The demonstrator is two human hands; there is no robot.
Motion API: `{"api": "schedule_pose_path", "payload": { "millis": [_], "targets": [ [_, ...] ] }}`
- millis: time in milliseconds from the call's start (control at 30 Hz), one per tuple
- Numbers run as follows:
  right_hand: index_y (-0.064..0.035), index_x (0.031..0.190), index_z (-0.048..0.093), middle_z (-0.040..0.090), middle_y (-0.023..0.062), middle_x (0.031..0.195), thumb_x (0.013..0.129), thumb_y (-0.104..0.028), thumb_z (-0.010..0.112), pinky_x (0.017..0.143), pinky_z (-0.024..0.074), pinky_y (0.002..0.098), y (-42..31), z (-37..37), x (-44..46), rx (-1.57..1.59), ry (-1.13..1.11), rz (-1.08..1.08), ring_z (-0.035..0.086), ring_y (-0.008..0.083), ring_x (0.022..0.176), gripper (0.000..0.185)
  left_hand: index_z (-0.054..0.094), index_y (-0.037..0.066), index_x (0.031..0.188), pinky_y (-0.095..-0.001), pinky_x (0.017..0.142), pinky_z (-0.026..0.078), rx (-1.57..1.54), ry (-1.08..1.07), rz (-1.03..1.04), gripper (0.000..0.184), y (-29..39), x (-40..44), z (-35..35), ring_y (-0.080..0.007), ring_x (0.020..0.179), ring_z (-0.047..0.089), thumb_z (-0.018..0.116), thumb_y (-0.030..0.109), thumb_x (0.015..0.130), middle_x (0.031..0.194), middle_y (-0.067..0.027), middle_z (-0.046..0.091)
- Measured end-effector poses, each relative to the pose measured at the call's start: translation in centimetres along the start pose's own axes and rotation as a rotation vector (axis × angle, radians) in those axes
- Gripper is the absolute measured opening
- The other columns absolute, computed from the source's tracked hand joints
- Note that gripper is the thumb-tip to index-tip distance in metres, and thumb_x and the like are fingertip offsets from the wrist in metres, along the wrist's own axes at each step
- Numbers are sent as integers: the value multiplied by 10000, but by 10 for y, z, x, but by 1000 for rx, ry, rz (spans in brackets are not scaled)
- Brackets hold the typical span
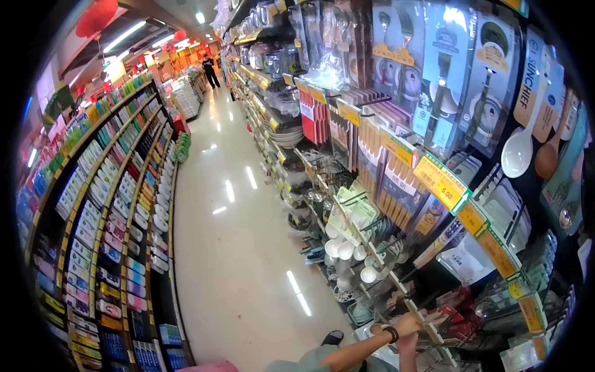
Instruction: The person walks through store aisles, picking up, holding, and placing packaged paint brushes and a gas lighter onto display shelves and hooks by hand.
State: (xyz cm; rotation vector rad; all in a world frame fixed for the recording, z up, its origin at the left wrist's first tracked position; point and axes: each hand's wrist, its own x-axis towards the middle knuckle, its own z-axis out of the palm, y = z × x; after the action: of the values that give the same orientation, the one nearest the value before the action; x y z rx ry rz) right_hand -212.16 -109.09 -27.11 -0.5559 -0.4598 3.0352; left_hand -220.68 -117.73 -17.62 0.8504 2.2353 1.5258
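My left hand (pixel 407 325), with a dark bead bracelet on its wrist, reaches to the lower part of the right-hand rack, at the front edge of a price rail. Close beneath and beside it, my right hand (pixel 409 342) is partly covered by the left. Both are nearest to red packaged items (pixel 457 316) hanging on the rack's hooks. The fingers are small and overlap, so their grip and anything in them cannot be made out.
White spoons (pixel 344 249), wooden chopstick packs (pixel 398 189) and price tags (pixel 441 184) line the right rack. Stocked shelves (pixel 93 214) stand left of the aisle floor (pixel 232 266). A person in dark clothes (pixel 211 71) stands far down the aisle.
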Motion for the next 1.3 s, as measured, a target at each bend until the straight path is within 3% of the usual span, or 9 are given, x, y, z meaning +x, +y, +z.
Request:
{"api": "schedule_pose_path", "payload": {
  "millis": [33, 167, 233, 500, 733, 800, 933, 1100, 1300],
  "targets": [
    [-95, 1395, 469, 523, 73, 1400, 1014, -416, 451, 1090, 395, 439, 4, -7, 1, -93, -138, 0, 503, 258, 1289, 498, 600, 17, 1086, -463, 720, 508, -1, 82, 125, 332, -9, -2, 1, -417, 868, 641, 619, 287, 895, 943, -217, 642],
    [-103, 1384, 475, 534, 73, 1378, 1021, -399, 435, 1069, 401, 451, 13, 14, -18, -108, -108, 43, 515, 248, 1266, 470, 558, -4, 1164, -459, 745, 513, 66, 54, 17, 445, -3, -27, -6, -410, 881, 645, 678, 288, 850, 931, -243, 644],
    [-114, 1351, 497, 548, 61, 1338, 1021, -404, 437, 1046, 409, 449, 5, 12, -31, -225, -363, 166, 535, 239, 1218, 443, 537, -9, 1209, -452, 760, 515, -73, 118, 46, 474, 7, -45, -9, -403, 882, 651, 682, 249, 839, 956, -244, 646],
    [-165, 1326, 534, 557, 10, 1310, 1031, -310, 432, 983, 434, 412, 2, -61, -74, -179, -88, 417, 517, 212, 1174, 344, 532, -4, 1214, -410, 811, 502, -32, 138, -245, 462, 58, -101, -5, -334, 939, 637, 683, 231, 846, 1025, -223, 636],
    [-96, 1351, 548, 617, 78, 1281, 890, -95, 692, 990, 491, 422, -19, -22, -131, -716, -269, 684, 555, 233, 1250, 483, 431, -49, 1385, -363, 922, 494, -157, 391, -309, 620, 28, -196, 40, -230, 1026, 615, 700, 189, 880, 1146, -152, 640],
    [-76, 1314, 587, 633, 77, 1258, 877, -177, 724, 997, 470, 382, -3, -40, -136, -1131, -494, 658, 578, 207, 1197, 469, 433, -42, 1397, -347, 935, 500, -361, 433, -376, 606, 33, -236, 46, -175, 1075, 597, 702, 101, 873, 1212, -110, 632],
    [-4, 1251, 619, 656, 117, 1210, 873, -315, 726, 965, 460, 350, 35, -73, -140, -1522, -1054, 730, 587, 207, 1119, 501, 550, -13, 1223, -337, 843, 532, -323, 677, -538, 384, 20, -334, 91, -169, 963, 623, 657, 82, 867, 1064, -90, 650],
    [-8, 1331, 519, 614, 97, 1232, 892, -271, 686, 967, 450, 338, 92, -14, -223, -1550, -1571, 913, 555, 207, 1120, 538, 579, -4, 1152, -282, 736, 510, -469, 1194, -551, 311, 99, -444, 131, -121, 836, 618, 661, 42, 855, 930, -43, 664],
    [-33, 1395, 459, 595, 51, 1177, 878, -170, 689, 958, 447, 305, 141, 32, -397, -1314, -1550, 1201, 524, 140, 1065, 582, 548, 0, 1220, -261, 733, 490, -431, 1803, -396, 340, 193, -581, 215, -112, 834, 595, 630, 12, 890, 962, -40, 648]
  ]
}}
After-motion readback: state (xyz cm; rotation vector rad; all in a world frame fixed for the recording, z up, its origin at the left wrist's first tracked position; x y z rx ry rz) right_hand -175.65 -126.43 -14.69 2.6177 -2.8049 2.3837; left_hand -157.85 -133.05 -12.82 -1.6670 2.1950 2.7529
